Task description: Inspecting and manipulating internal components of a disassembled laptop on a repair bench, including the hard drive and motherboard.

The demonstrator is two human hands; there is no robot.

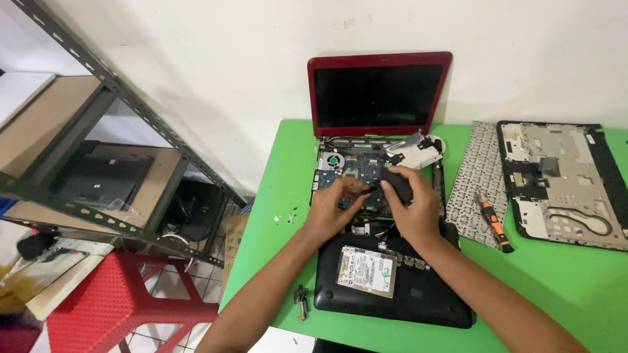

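Both hands are down over the opened laptop base, close together above the bare motherboard (356,176). The right hand (412,206) is curled around a small dark, rounded object (396,184), gripping it from above; I cannot tell what kind of tool or part it is. The left hand (333,206) is pinched nearly closed, its fingertips meeting at something thin and dark right beside that object, too small to make out. The board lies in the red laptop (379,91), whose lid stands upright against the wall, with the cooling fan (334,159) at the board's upper left. Nearer the person, a hard drive (367,271) rests loose on a black bottom cover (425,297). To the right lie the removed keyboard (481,180), an orange-handled screwdriver (494,222) and the palm-rest frame (562,183), all on the green surface (562,287). Tiny screws (288,214) sit scattered near its left edge; I'd worry a brushing forearm could sweep them to the floor, and a slip of the pinch could strain the exposed board.
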